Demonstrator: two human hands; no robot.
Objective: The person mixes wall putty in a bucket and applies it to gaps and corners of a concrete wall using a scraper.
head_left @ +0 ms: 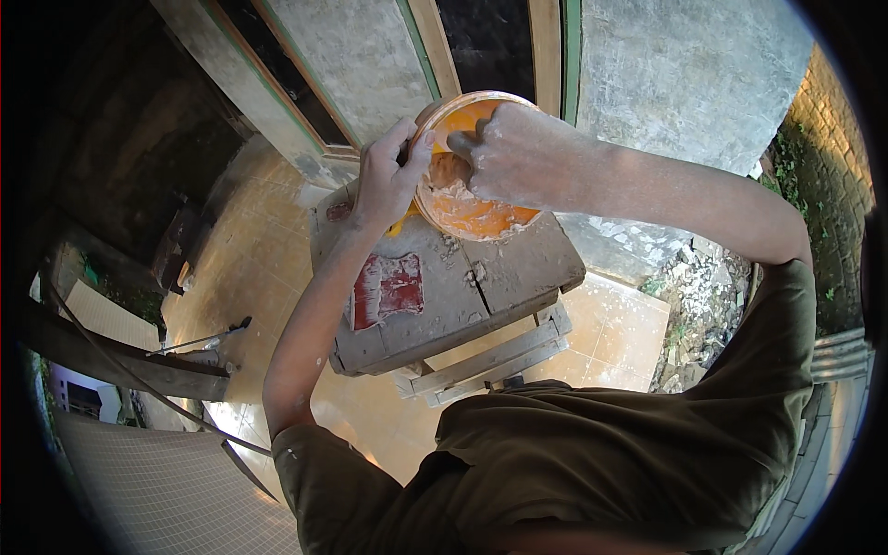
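My left hand grips the left rim of an orange tub, with the thumb at the rim. The tub is tilted, and pale wet paste coats its inside. My right hand is inside the tub's mouth, its fingers curled into a fist. Whatever those fingers hold, if anything, is hidden. Both hands are dusted with white. Beneath the tub stands a worn wooden table. A flat red piece smeared with white paste lies on it, near my left forearm.
A smaller reddish piece lies at the table's left edge. Behind the table rises a rough grey wall with green-and-wood framed windows. Tiled floor spreads to the left. Broken rubble lies on the right. A thin dark pole crosses the left side.
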